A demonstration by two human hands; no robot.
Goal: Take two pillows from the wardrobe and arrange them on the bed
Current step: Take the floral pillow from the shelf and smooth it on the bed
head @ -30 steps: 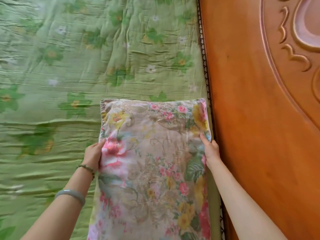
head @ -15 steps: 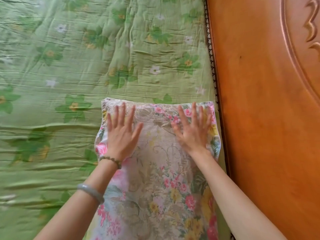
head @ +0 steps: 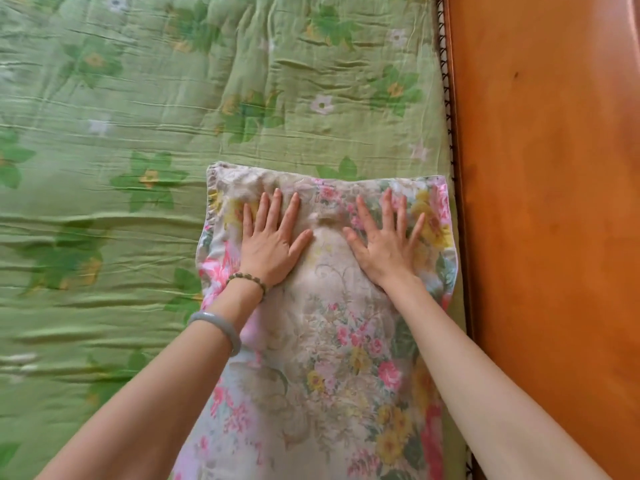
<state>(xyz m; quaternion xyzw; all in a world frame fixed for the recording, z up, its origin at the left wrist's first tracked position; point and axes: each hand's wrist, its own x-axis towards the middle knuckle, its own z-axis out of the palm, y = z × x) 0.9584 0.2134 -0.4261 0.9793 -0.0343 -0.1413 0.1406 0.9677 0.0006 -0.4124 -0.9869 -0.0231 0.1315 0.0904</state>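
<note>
left hand [head: 273, 245] and right hand [head: 384, 247] had moved from the edges onto the soft flowered pillow [head: 329, 341], flat, gripping nothing. it seemed placed on the green quilted bed [head: 138, 116]; the second pillow remained.

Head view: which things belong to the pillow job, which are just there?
Job: pink-and-yellow floral fabric pillow; green flower-print quilted bed cover; left hand, right hand, both flat on it.
Just there: orange-brown wooden headboard; grey bangle; dark beaded bracelet.

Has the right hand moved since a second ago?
Yes. The right hand left the edge of the floral pillow, moving away from the orange wooden headboard onto the pillow's top.
</note>
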